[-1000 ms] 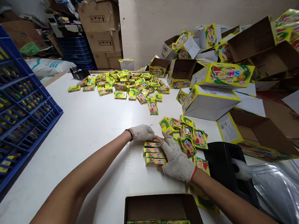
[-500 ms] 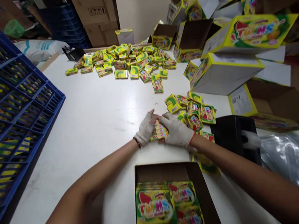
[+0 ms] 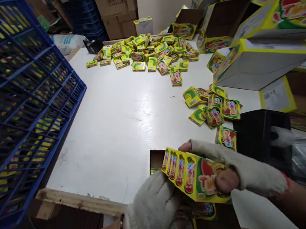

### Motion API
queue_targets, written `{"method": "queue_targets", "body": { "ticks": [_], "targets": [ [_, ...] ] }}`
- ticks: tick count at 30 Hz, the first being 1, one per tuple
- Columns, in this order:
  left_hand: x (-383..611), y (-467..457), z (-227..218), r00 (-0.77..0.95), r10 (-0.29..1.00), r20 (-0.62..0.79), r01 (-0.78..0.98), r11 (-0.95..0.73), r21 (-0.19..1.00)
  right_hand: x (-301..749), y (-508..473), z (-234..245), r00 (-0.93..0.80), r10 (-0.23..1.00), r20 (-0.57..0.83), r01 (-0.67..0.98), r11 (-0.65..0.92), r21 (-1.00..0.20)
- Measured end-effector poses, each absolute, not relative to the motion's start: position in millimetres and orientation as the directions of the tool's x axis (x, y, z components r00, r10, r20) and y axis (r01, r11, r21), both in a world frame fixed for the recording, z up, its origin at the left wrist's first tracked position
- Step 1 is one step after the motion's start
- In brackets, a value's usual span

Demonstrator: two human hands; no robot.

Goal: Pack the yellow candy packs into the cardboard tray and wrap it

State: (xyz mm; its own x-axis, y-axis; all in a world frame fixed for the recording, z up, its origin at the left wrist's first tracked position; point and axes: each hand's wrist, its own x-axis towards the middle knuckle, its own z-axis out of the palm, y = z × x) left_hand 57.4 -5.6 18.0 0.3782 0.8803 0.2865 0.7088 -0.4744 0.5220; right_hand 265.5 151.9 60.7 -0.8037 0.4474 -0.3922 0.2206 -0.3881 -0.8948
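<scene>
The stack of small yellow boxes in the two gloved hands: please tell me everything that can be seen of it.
The stack of small boxes is several flat yellow-green cartons pressed side by side, printed with a red watermelon and red letters; they look like glossy cardboard. It is lifted and tilted above an open brown carton at the table's near edge. The right hand clamps it, fingers along the top and thumb on the front face. The left hand is against its lower left end.

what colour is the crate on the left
Blue: the plastic crate is an open blue lattice, shown in the head view.
</scene>
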Motion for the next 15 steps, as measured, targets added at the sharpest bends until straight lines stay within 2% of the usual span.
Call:
{"method": "queue_targets", "body": {
  "ticks": [1,3,7,9,11,15],
  "targets": [
    [60,-9,11,0.367,0.881,0.298,0.722,-0.472,0.506,264,149,55,-0.822,0.393,-0.413,0.231,-0.432,-0.872],
    [63,-16,0,0.355,0.884,0.304,0.755,-0.463,0.465,260,148,47,-0.813,0.359,-0.458,0.283,-0.445,-0.85],
    [64,-26,-9,0.327,0.893,0.31,0.808,-0.435,0.398,246,154,44,-0.766,0.44,-0.468,0.46,-0.132,-0.878],
    [65,-28,-10,0.321,0.899,0.298,0.805,-0.424,0.414,238,155,44,-0.758,0.474,-0.448,0.483,-0.055,-0.874],
    [64,-28,-10,0.338,0.894,0.293,0.782,-0.441,0.441,230,155,42,-0.737,0.455,-0.499,0.503,-0.122,-0.855],
    [61,-25,-8,0.358,0.877,0.321,0.75,-0.475,0.461,217,156,36,-0.718,0.312,-0.622,0.553,-0.287,-0.782]
  ]
}}
